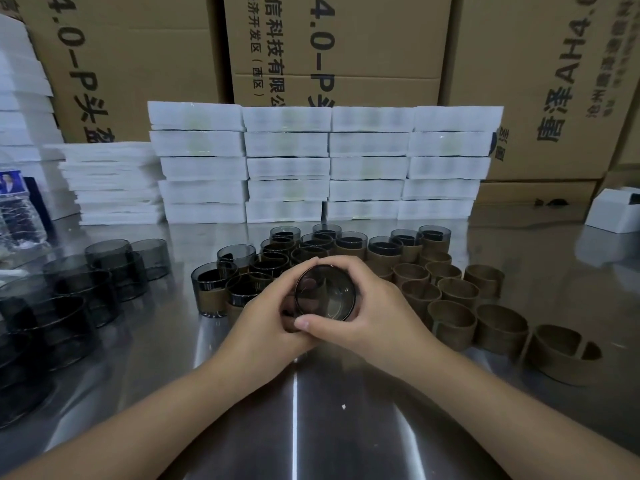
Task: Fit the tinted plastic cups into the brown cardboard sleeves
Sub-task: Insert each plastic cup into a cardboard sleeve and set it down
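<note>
- Both hands meet at centre of the steel table (294, 427), cupped round one tinted cup (323, 292), which is held up with its round end facing the camera.
- Left hand (266, 310): fingers curled round the cup's left and near side. Right hand (377, 306): fingers wrapped over the far rim, thumb across the near edge. Both are clamped on the cup.
- Whether a sleeve is already on this cup cannot be told, because the fingers hide its wall.
- Judgement on the step: seating a cup into its sleeve, or squaring it up, mid-batch.
- Finished sleeved cups (277, 258) are clustered just beyond and left of the hands, standing upright and touching one another.
- Empty cardboard sleeves (485, 317) stand in rows to the right, running from mid-table to the near right.
- Bare cups (104, 268) are stacked on the far-left side, well apart from the sleeves.
- Progress, roughly: about half, with many sleeves and cups still unpaired.
- Next move likely calls for setting this cup among the finished ones, then reaching left for a bare cup and right for a sleeve. The cup should go in straight, since a tilted one could crease the cardboard.
- Behind: white foam stacks (325, 164), with cartons (346, 46) beyond them.
</note>
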{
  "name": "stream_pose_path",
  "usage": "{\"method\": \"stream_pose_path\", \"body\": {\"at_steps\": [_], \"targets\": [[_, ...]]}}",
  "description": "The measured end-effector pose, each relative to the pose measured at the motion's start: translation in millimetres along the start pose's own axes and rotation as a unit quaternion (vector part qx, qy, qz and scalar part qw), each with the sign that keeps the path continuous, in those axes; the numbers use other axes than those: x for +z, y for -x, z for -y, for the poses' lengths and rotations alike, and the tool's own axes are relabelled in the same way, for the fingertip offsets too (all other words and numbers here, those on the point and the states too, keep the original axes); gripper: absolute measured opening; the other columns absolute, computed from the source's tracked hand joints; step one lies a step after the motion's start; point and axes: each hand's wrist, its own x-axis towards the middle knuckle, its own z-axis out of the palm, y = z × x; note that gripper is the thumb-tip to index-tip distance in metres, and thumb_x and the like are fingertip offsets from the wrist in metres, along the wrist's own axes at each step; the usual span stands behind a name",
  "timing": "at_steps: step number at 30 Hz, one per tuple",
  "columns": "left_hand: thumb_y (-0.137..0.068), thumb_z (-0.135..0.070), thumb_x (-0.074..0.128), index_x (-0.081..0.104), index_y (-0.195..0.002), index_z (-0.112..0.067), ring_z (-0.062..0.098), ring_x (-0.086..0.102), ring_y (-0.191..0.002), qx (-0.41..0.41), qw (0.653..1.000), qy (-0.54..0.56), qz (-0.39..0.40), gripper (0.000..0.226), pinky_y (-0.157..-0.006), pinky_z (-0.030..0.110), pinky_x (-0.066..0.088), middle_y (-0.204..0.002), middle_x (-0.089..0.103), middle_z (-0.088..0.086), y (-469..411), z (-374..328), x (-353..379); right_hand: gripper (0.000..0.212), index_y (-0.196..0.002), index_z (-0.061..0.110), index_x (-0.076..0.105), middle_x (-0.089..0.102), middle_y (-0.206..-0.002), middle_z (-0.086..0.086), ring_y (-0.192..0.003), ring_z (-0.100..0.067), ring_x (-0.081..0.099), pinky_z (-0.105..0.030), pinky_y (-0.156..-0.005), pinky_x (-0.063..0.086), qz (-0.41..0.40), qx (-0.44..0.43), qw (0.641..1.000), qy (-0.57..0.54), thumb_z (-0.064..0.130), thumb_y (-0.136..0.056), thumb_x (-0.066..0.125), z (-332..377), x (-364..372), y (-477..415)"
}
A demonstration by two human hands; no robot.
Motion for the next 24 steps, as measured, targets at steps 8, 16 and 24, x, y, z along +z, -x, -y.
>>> {"method": "stream_pose_path", "body": {"at_steps": [8, 16, 24], "targets": [[-0.070, -0.002, 0.082, 0.055, -0.128, -0.037, -0.010, 0.060, -0.104, 0.002, 0.998, -0.062, 0.011, 0.073, -0.083, 0.004, 0.043, -0.112, 0.065, -0.030, 4, -9, 0, 0.069, -0.100, 0.044, 0.046, 0.066, -0.093, 0.020, -0.090, 0.001, 0.063, -0.035, -0.081, 0.054, -0.026, 0.033, 0.997, 0.059, 0.079, -0.044, 0.065, 2, -1, 0], [-0.065, -0.030, 0.078, 0.050, -0.137, -0.034, -0.007, 0.057, -0.110, 0.019, 0.990, -0.140, 0.025, 0.078, -0.091, 0.010, 0.042, -0.120, 0.064, -0.021, 3, -18, -2, 0.068, -0.094, 0.038, 0.048, 0.067, -0.091, 0.015, -0.088, -0.005, 0.064, -0.039, -0.081, 0.054, -0.054, 0.076, 0.995, 0.042, 0.085, -0.046, 0.056, 7, 3, 2], [-0.066, -0.025, 0.086, 0.047, -0.127, -0.056, -0.004, 0.060, -0.104, 0.036, 0.990, -0.134, 0.015, 0.078, -0.088, 0.014, 0.047, -0.111, 0.066, -0.022, 3, -14, 0, 0.035, -0.083, 0.031, 0.053, 0.069, -0.078, 0.003, -0.042, -0.010, 0.057, -0.026, -0.043, 0.044, -0.055, 0.080, 0.995, -0.016, 0.065, -0.078, 0.055, 5, -3, -1]]}}
